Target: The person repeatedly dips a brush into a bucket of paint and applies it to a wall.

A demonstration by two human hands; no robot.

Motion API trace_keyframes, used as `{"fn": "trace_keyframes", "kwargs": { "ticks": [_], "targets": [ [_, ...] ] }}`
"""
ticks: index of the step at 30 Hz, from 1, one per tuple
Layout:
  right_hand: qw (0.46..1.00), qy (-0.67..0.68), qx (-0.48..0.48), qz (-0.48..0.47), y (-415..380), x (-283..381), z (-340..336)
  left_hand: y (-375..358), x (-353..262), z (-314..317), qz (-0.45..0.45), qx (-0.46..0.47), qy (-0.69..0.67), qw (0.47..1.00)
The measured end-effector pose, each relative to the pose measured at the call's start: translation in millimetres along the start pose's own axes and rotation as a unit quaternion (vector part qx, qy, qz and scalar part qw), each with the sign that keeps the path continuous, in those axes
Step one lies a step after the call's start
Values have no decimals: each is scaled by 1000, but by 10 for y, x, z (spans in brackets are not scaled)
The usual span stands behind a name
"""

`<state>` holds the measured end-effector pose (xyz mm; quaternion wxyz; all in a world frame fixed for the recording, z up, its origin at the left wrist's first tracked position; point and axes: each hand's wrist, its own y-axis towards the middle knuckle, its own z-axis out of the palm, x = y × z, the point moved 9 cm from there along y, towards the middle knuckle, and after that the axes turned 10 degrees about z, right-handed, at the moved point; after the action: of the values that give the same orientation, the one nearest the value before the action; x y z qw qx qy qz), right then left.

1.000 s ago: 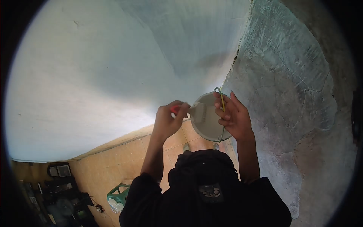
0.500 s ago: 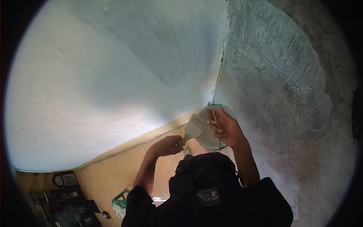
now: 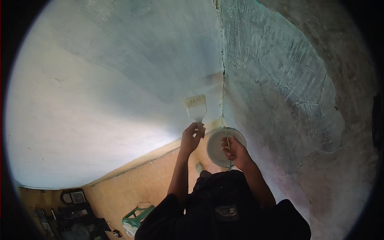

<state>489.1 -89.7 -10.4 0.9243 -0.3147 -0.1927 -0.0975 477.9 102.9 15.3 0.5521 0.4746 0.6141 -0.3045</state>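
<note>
My left hand (image 3: pixel 192 138) is closed round the handle of a wide flat brush (image 3: pixel 195 107). The brush points upward, with its pale bristles in front of the whitish-blue wall (image 3: pixel 140 92); whether they touch it I cannot tell. To the right, the fingers of my right hand (image 3: pixel 235 151) are wrapped round the yellow grip of a bucket handle (image 3: pixel 228 141). Below that handle hangs a round bucket (image 3: pixel 216 154) with pale contents, close to the wall corner.
A rough grey-green wall (image 3: pixel 276 88) rises on the right, meeting the other at a cracked corner. Orange tiles (image 3: pixel 148 180) cover the floor. At the lower left are a green stool (image 3: pixel 137 216) and dark furniture holding various items (image 3: pixel 76 214).
The brush has moved from beside the bucket up in front of the wall and now stands more upright. My right fingers have closed round the bucket handle. The view has shifted.
</note>
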Motion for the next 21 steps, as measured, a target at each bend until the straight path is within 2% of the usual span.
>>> {"fn": "trace_keyframes", "kwargs": {
  "ticks": [3, 6, 9, 16, 20, 21],
  "targets": [
    [999, 3, -34, 13, -34, -33, -186, 416, 90, 264, 48, -37, -12, 998],
    [999, 9, -36, 10, -102, -52, -321, 738, 272, 518, 36, -51, 19, 998],
    [999, 27, -40, 14, -179, -130, -432, 954, 329, 682, 75, -75, 28, 994],
    [997, 31, -68, 30, -330, -168, -617, 1185, 776, 862, 98, -114, 61, 987],
    [997, 18, -66, 24, -372, -169, -713, 1093, 1461, 1051, 57, -96, 78, 991],
    [997, 19, -66, 25, -362, -174, -741, 1008, 1665, 1134, 5, -80, 58, 995]
  ]
}}
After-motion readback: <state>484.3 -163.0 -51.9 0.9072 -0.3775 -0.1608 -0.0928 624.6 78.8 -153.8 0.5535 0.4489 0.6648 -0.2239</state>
